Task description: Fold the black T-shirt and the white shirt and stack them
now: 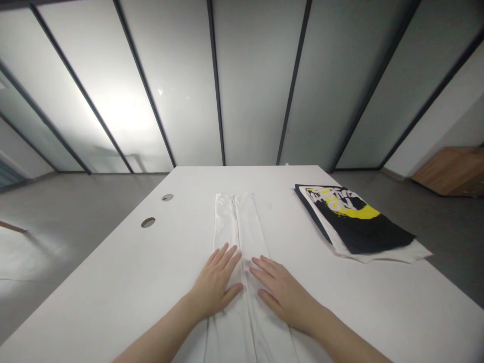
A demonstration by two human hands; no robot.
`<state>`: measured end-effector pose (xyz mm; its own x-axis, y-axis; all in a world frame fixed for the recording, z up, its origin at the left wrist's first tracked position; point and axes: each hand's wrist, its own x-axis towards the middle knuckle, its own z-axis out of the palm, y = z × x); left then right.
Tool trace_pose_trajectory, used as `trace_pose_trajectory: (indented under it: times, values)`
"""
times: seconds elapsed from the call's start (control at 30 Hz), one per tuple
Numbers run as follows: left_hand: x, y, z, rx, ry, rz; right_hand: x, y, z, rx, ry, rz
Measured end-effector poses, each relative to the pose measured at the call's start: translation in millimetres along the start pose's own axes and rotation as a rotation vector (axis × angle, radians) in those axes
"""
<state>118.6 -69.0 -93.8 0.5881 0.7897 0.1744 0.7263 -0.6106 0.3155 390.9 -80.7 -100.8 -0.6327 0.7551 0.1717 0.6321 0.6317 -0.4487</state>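
A pair of white trousers (230, 224), as far as its shape shows, lies lengthwise down the middle of the table, with the waist end away from me and the lower end running out of view at the bottom. My left hand (217, 280) rests flat on the left half of the cloth, fingers spread and pointing forward. On the right half lies my right hand (280, 287), its fingers stretched out toward the centre seam. Neither hand grips the fabric. Between them, slight creases run along the seam.
A stack of flat garments (374, 232), black with a yellow and white print on top, lies at the table's right edge. Two round holes (148, 222) pierce the white table (151, 282) on the left. Frosted glass panels (249, 91) stand behind. A wooden piece (449, 171) is at far right.
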Motion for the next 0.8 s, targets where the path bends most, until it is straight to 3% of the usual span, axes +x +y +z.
trace_pose_trajectory:
  times: [0.1,0.17,0.27,0.37,0.47,0.57,0.8]
  values:
    - [-3.6,6.1,-1.0,0.058,-0.168,0.009,-0.2,-6.3,-3.9,0.010,-0.071,0.049]
    - [-6.9,15.4,-6.0,0.030,-0.211,0.021,-2.3,-14.8,-9.8,0.067,-0.102,0.026]
    - [-6.4,25.7,-13.5,-0.066,-0.188,0.055,-4.5,-23.5,-16.6,0.170,-0.135,-0.029]
    - [6.0,22.0,-15.5,-0.107,-0.083,0.028,2.6,-19.3,-19.0,0.207,-0.061,-0.021]
    - [31.2,7.3,-11.0,-0.060,0.057,-0.069,23.0,-2.7,-17.4,0.233,0.083,0.027]
    - [65.0,-10.5,-3.0,0.017,0.097,-0.154,52.6,20.7,-12.6,0.196,0.172,0.087]
    - [135.5,-51.8,20.6,0.225,0.122,-0.341,122.7,63.7,-7.3,-0.116,0.204,0.202]
